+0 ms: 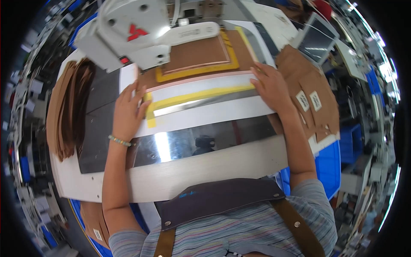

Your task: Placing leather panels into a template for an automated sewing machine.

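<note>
Lying between left hand [128, 110] and right hand [271, 87], brown fabric [197, 55] nears their fingertips; thumbs and fingers stand apart.

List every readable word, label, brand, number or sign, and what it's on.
Described, not copied:
White boxy metal machine head: red three-part emblem.
Its white rounded arm: grey print, too small.
Brown fabric pieces, right: white rectangular tags, dark print too blurred.
Brown fabric, lower left: white tag, too small.
Dark purple apron: pale-blue marks, illegible.

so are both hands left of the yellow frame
No, only the left hand is; the right hand is right of the yellow frame.
</note>
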A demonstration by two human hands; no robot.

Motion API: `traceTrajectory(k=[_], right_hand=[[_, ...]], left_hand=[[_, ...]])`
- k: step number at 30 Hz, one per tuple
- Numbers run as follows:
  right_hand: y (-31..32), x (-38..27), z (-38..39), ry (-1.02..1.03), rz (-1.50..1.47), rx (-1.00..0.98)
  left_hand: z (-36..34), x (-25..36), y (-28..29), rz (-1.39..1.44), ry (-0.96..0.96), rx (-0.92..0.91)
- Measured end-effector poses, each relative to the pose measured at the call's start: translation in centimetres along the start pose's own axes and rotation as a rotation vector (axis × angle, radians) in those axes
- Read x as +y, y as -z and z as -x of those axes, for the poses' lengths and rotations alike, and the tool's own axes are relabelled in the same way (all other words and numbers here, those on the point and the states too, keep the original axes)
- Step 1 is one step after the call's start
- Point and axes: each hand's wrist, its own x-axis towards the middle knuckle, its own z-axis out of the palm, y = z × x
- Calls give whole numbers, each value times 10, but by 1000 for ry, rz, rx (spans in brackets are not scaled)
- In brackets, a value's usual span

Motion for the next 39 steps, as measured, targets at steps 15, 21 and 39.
traceTrajectory(k=[15, 21, 39], right_hand=[[134, 38, 45, -409, 246, 350], [136, 87, 102, -755, 317, -86], [-18, -31, -155, 228, -134, 74]], left_hand=[[-8, 90, 96, 806, -155, 169], [4, 157, 160, 1782, -441, -192], [11, 127, 148, 1349, -432, -139]])
